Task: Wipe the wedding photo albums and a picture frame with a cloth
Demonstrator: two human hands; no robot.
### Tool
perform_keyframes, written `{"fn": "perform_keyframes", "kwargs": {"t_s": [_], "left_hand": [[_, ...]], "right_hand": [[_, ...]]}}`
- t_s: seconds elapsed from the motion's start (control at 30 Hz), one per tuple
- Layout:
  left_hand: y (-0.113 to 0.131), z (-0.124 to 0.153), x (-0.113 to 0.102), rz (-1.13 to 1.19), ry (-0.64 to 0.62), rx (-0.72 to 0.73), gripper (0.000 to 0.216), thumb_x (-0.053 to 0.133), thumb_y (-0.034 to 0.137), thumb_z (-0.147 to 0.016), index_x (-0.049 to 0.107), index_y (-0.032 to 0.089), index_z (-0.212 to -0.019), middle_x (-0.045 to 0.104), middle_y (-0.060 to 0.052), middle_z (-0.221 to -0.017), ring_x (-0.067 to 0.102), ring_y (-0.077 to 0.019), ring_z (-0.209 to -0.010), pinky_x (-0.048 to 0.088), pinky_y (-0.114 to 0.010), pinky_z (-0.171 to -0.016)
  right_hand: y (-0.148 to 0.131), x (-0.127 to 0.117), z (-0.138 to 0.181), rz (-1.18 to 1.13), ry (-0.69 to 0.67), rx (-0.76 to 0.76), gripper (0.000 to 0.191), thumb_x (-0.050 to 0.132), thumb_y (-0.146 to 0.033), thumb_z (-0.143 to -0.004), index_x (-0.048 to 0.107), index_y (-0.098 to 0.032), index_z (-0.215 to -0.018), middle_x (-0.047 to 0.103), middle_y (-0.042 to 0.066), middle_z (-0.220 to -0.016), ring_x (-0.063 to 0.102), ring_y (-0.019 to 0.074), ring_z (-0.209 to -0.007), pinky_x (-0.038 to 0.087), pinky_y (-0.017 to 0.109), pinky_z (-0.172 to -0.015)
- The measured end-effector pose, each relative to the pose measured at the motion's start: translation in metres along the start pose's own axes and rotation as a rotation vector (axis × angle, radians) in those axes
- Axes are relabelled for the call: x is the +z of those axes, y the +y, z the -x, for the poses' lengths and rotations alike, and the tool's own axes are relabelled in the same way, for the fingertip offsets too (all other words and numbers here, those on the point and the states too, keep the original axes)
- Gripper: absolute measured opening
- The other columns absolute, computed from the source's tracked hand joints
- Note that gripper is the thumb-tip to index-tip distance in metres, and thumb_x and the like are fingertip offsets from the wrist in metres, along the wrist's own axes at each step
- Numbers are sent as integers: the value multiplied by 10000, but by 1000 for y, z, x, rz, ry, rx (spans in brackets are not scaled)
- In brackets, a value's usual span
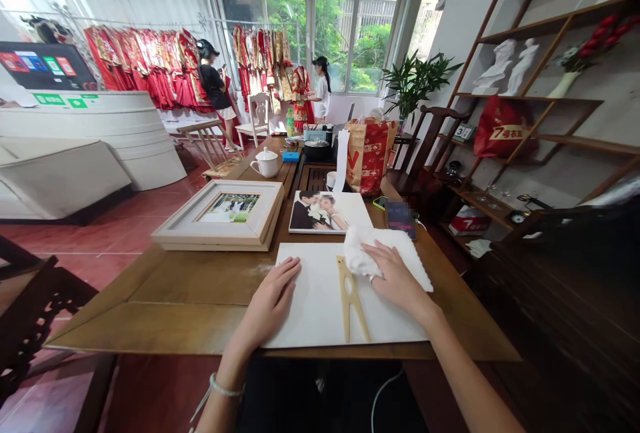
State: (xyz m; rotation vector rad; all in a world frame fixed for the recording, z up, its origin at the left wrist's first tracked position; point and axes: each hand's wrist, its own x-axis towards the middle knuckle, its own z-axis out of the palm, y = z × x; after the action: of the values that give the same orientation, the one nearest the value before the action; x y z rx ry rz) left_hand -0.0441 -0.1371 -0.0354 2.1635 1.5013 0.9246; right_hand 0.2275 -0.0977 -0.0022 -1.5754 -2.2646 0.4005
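Observation:
A white board [315, 299] lies flat at the table's near edge. My left hand [270, 303] rests palm down on its left side, fingers stretched out and holding nothing. Under the fingers of my right hand [395, 273] is a bunched white cloth [360, 253], pressed onto the board's upper right part; a ring shows on one finger. Between the hands, a tan A-shaped piece [346, 293], like a frame's back stand, lies on the board. Just beyond is a photo panel [353, 209] of a couple. To the left lie stacked pale wooden picture frames [165, 236], the top one holding a photo.
A red-and-white paper bag [370, 153], a white lidded cup [267, 163] and a phone [401, 219] are on the wooden table [200, 293]. Shelves [550, 96] stand at right. Two people [215, 86] are near racks of red garments [145, 66] at the back.

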Motion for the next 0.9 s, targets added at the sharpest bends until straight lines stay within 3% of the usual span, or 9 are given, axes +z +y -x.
{"fn": "perform_keyframes", "kwargs": {"t_s": [0.2, 0.3, 0.4, 0.57, 0.67, 0.77, 0.9], "left_hand": [[-1, 1, 1, -8, -12, -4, 405, 363, 227, -950, 541, 185, -1311, 495, -79, -1433, 390, -226, -1368, 310, -475, -1138], [-2, 1, 2, -6, -12, -1, 405, 359, 228, -952, 540, 192, -1312, 493, -72, -1435, 386, -221, -1370, 310, -467, -1140], [-2, 1, 2, -7, -18, -2, 404, 358, 238, -953, 540, 190, -1311, 493, -71, -1434, 379, -222, -1374, 306, -467, -1142], [-1, 0, 1, -4, -17, 2, 404, 355, 238, -955, 534, 196, -1315, 487, -66, -1440, 373, -214, -1377, 301, -461, -1146], [-1, 1, 1, 3, -11, 9, 399, 363, 234, -956, 534, 214, -1316, 488, -57, -1440, 375, -211, -1376, 308, -456, -1142], [-2, 1, 1, 7, -6, 13, 396, 371, 234, -954, 537, 218, -1313, 495, -58, -1435, 381, -215, -1373, 309, -459, -1141], [-3, 0, 2, 11, 3, 21, 393, 380, 230, -952, 543, 242, -1310, 504, -46, -1428, 391, -214, -1368, 311, -457, -1140]], "right_hand": [[-19, 0, 64, 80, -103, -184, 869, 403, -22, -569, 426, -254, -1406, 325, -19, -1518, 121, 224, -1437, 57, 533, -1163], [-11, -11, 96, 25, -148, -208, 862, 391, -35, -567, 444, -291, -1388, 350, -50, -1502, 151, 206, -1432, 77, 513, -1174], [5, -21, 107, -37, -135, -146, 784, 382, -55, -625, 458, -256, -1380, 405, -18, -1474, 202, 206, -1420, 100, 503, -1177], [19, -26, 66, -13, -76, 73, 685, 378, -92, -725, 405, -107, -1410, 372, 102, -1490, 215, 233, -1416, 171, 481, -1161], [8, -19, 23, 38, -66, 138, 606, 383, -134, -802, 413, -119, -1407, 351, 115, -1500, 218, 289, -1411, 183, 551, -1131], [-15, -6, -9, 66, -42, 128, 591, 396, -125, -808, 431, -123, -1398, 353, 131, -1497, 190, 363, -1404, 128, 651, -1090], [-48, 13, -11, 86, -69, 19, 673, 466, -82, -720, 452, -156, -1389, 336, 95, -1512, 134, 348, -1418, 52, 615, -1114]]}}
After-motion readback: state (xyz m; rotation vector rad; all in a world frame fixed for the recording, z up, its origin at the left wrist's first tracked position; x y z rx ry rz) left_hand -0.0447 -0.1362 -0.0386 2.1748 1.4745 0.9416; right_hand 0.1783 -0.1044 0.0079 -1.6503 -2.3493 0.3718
